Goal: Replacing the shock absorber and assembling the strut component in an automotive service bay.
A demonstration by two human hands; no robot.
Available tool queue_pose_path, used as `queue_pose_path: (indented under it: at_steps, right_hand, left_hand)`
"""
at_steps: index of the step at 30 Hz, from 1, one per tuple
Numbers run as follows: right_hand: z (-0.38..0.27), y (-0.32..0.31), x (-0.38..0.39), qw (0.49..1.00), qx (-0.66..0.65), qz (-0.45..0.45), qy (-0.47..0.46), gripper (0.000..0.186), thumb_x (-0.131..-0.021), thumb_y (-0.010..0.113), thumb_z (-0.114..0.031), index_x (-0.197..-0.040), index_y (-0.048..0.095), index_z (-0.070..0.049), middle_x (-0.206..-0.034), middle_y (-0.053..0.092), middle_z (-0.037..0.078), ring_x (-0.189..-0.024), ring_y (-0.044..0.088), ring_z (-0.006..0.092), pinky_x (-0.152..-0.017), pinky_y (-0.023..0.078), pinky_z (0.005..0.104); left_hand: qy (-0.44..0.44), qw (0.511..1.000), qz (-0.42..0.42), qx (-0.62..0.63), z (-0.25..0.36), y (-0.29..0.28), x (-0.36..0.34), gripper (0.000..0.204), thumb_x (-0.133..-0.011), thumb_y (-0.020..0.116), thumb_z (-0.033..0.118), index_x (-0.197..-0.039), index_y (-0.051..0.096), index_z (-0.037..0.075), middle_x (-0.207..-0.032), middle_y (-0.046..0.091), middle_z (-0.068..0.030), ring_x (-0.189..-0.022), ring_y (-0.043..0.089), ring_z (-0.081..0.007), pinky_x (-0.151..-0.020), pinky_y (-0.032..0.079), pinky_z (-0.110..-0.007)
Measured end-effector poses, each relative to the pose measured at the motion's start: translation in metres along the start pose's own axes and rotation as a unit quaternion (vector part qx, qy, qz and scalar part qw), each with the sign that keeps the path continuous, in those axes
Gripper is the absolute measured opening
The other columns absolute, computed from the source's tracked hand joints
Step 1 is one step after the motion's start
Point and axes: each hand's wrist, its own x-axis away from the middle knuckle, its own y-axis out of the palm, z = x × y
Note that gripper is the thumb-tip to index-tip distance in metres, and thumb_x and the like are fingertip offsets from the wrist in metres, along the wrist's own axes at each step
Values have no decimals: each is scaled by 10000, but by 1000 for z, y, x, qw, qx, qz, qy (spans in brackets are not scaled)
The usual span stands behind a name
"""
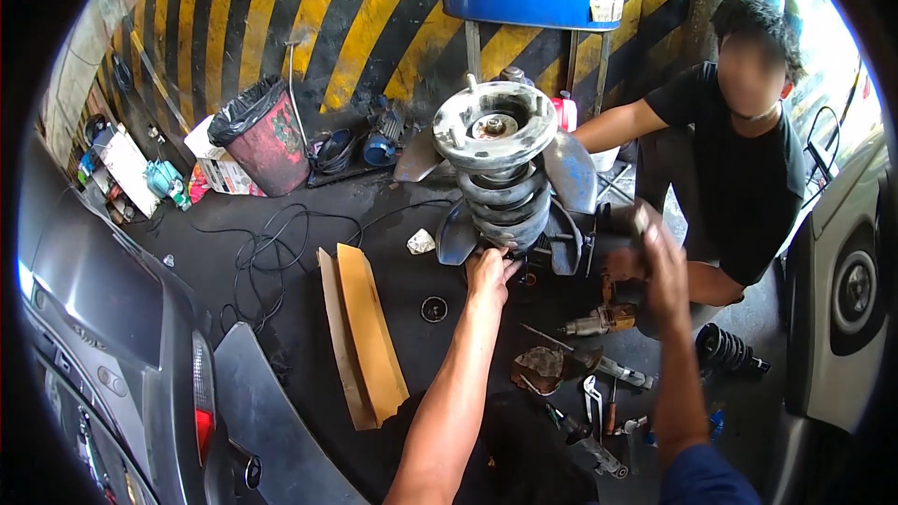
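A strut assembly stands upright in a spring compressor with blue curved jaws [568, 173]. It has a thick grey coil spring [505, 201] under a worn round top mount [494, 123]. My left hand [488, 276] is closed around the lower part of the strut, just beneath the spring; its fingertips are partly hidden. Off to the right, my right hand [662, 266] is raised with its fingers stretched upward, somewhat blurred, and apart from the spring. A dark thing [617, 219] shows beside its fingers; I cannot tell whether they touch.
A co-worker [748, 159] crouches at right, one hand near an impact wrench [601, 321]. Pliers [593, 404], a shock absorber [622, 372] and a black coil spring [725, 348] lie on the floor. An open cardboard box [369, 346] and a cable [253, 257] lie left; cars flank both sides.
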Motion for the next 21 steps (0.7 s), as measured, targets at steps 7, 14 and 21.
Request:
queue_pose_path:
  at_steps: [7,14,21]
  right_hand:
    - [-170,81,-127,786,387,-257,-407,258,-821,671,-201,-955,590,5,-895,646,199,-906,611,381,-762,483,432]
    - [-172,148,-166,597,617,-408,-311,210,-769,676,-67,-967,651,-2,-913,669,174,-961,633,335,-820,496,413]
    - [-182,167,-166,557,622,-465,-295,236,-812,639,-130,-1015,653,-10,-904,673,172,-965,634,329,-823,492,425]
  left_hand:
    - [11,999,25,27,2,-7,-5,387,-824,581,5,-1198,512,76,-1138,581,-116,-1041,573,-330,-887,500,-548]
    - [1,1000,11,19,0,-4,-2,467,-868,551,32,-1317,420,18,-1364,412,-180,-1262,348,-494,-969,437,-596]
    - [11,1000,-7,19,4,-3,2,426,-893,526,55,-1310,437,59,-1290,487,-151,-1211,438,-416,-957,455,-574]
